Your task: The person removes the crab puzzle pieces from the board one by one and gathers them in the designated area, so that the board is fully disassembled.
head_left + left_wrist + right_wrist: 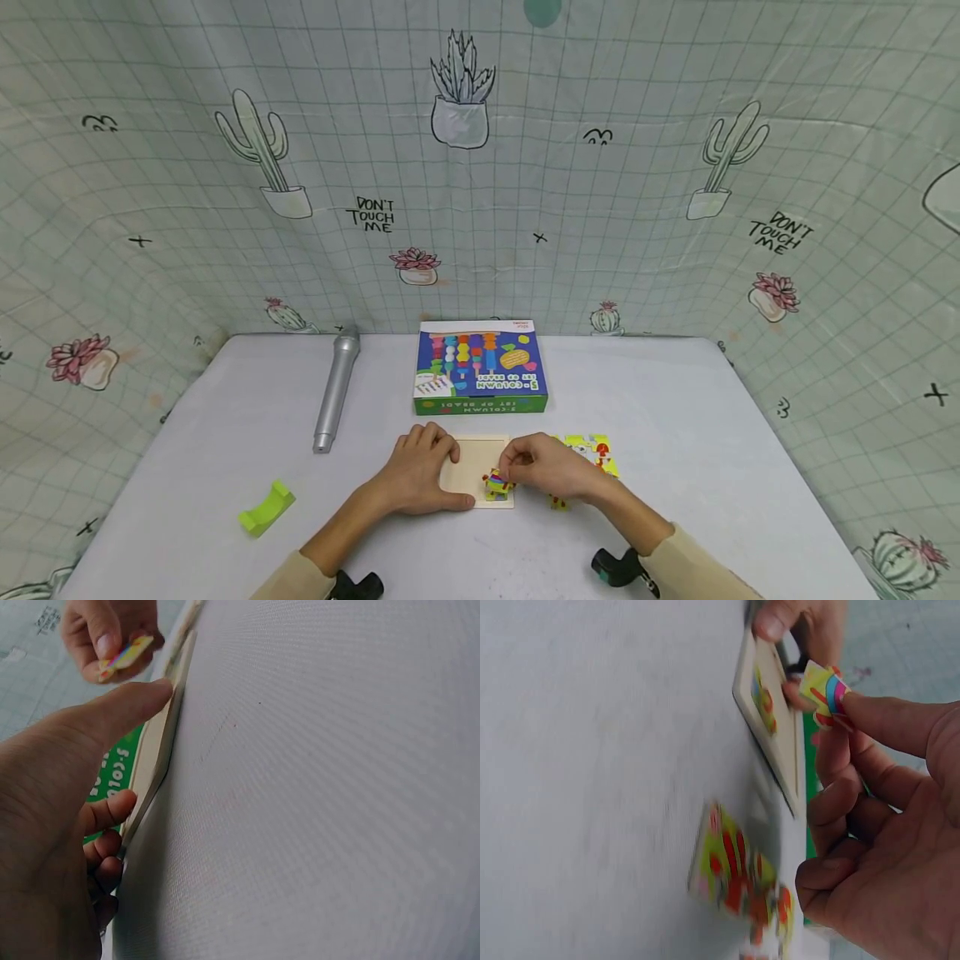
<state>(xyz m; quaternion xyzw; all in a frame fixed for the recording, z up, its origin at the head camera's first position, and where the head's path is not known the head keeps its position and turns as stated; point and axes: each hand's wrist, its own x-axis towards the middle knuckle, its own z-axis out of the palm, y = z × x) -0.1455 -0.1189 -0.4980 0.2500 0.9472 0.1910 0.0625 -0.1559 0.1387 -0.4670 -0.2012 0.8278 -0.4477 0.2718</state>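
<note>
A shallow wooden puzzle tray lies on the table, with one jigsaw piece in its near right corner. My left hand holds the tray at its left side, the thumb on the near edge and the fingers curled at the far left. Between thumb and forefinger my right hand pinches a yellow jigsaw piece with red, blue and pink markings. This piece is tilted over the tray's right part, close to the piece lying there. Several loose jigsaw pieces lie right of the tray, partly hidden by my right hand.
Behind the tray stands a blue and green bead-set box. A silver microphone-shaped rod lies at the back left, and a lime-green curved block at the front left. A patterned cloth hangs behind the white table.
</note>
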